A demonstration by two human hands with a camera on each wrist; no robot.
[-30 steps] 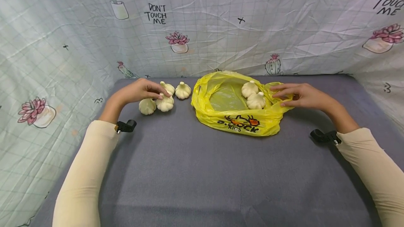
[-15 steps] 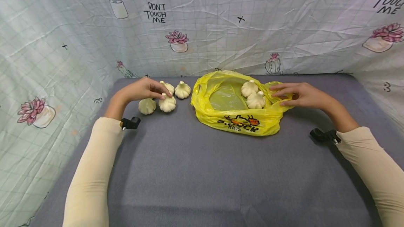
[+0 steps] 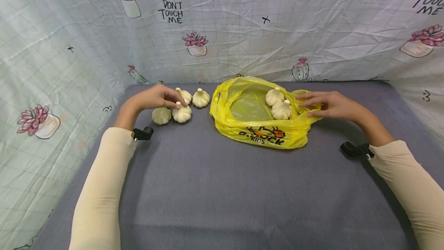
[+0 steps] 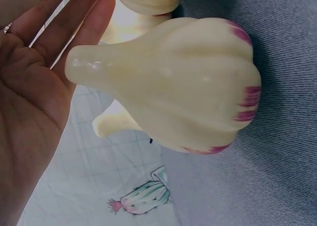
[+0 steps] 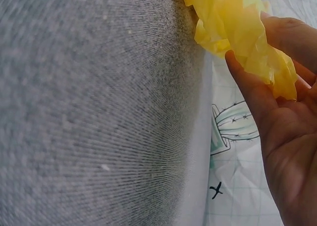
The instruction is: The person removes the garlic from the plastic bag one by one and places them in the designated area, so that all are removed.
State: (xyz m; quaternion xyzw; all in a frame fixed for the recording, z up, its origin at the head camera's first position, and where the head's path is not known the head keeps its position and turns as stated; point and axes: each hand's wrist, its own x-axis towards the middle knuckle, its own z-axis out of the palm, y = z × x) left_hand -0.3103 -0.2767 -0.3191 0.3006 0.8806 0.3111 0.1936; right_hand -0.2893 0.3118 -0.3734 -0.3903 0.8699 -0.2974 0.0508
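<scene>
Left hand [image 3: 152,97], left of the yellow bag [image 3: 227,126]: fingers pinch 1 garlic bulb [image 3: 182,113] near its neck. 3 loose bulbs [image 3: 161,116] around it on the grey desk [image 3: 222,192], 1 just beside the bag. Inside the bag, toward its right: 2 more bulbs [image 3: 281,111], close together. Right hand [image 3: 331,105] at the bag's right edge, fingers gripping crumpled plastic.

soft, even light across the scene, faint shadows beside both sleeves [image 3: 102,180], small glints on a garlic bulb [image 4: 183,82], right wrist view grainy, its foreground cloth [image 5: 89,107] blurred
</scene>
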